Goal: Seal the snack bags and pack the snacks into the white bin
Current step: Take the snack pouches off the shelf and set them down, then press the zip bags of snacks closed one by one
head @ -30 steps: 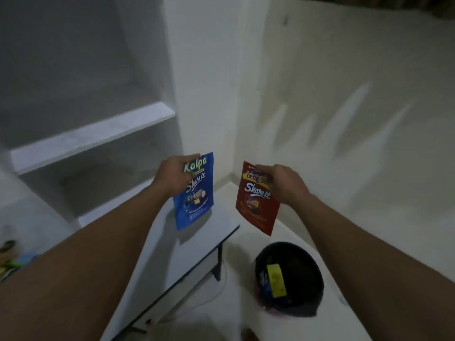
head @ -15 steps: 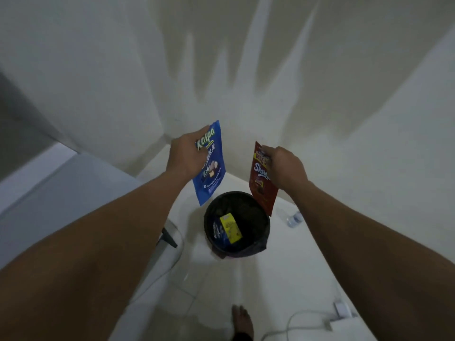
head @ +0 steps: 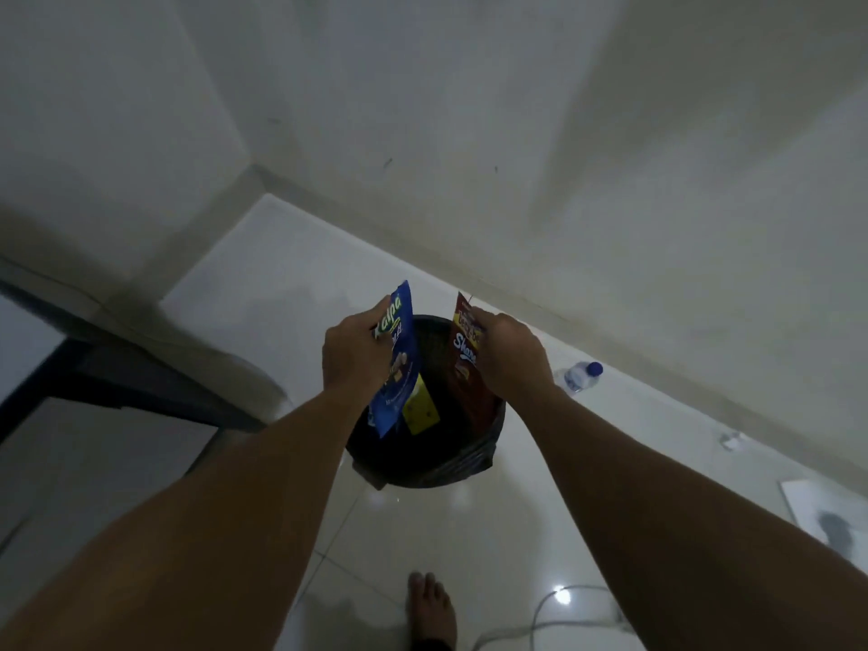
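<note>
**Snack bags hanging over the dark bin**

Snack bags are hanging one in each hand, straight above a dark round bin on the floor. The left hand is pinching the blue bag by its top edge; the right hand is gripping the red bag near its top the same way. Both bags are dangling with their long axes running down toward the bin's mouth, the blue one on the left, the red one on the right, a gap between them. Their lower ends are overlapping the opening in this view; whether they are inside the rim I cannot tell. A yellow packet is already lying in the bin. The bin looks black, not white.

Both hands look equally near, so the drop seems to call only for letting go, each bag falling lengthwise.

Compared with half a second ago, the hands are lower and closer over the bin, and the view is tilting further down: a bottle by the far wall and a bare foot are now showing more fully.
</note>
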The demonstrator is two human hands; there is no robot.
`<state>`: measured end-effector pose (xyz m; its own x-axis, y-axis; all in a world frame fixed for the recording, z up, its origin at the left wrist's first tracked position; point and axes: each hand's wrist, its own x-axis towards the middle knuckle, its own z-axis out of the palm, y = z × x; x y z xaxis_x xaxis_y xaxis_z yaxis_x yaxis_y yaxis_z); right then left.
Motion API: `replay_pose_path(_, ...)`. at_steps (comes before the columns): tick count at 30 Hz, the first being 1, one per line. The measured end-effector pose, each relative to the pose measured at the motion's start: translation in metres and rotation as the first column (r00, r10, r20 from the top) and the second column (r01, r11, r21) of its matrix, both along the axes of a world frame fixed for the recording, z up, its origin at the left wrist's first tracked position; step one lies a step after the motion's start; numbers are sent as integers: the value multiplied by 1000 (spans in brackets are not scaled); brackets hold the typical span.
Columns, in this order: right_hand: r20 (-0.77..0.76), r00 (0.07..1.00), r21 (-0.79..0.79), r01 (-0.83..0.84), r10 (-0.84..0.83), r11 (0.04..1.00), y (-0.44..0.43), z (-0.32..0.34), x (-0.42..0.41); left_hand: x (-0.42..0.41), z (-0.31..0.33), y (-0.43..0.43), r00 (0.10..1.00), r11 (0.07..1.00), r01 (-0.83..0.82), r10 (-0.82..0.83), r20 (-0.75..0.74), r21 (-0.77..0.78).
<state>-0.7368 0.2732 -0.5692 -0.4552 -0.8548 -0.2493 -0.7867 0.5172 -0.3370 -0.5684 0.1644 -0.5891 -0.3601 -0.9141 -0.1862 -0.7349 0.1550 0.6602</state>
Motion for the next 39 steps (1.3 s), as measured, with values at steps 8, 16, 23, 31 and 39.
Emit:
replay_pose_path(8, 66, 998, 52, 2, -6, 999, 6, -53, -3, -9, -57, 13, 1000, 984, -7, 1, 31, 180)
replay_pose_path(16, -12, 997, 56, -69, 70, 996, -14, 44, -11, 25, 49, -15, 981, 992, 91, -106, 161, 92)
replay_pose_path(23, -117, 977, 53, -175, 180, 983, -39, 212, 40, 97, 231, -45, 937, 979, 203, -186, 297, -28)
replay_pose_path(31, -178, 932, -32, -326, 316, 945, -42, 378, 179, 264, 402, -6, 933, 975, 93, -15, 358, -203)
replay_pose_path(39, -249, 831, -34, -520, 497, 853, -51, 456, 342, 453, 470, 66, 895, 948, -155, 254, 367, -278)
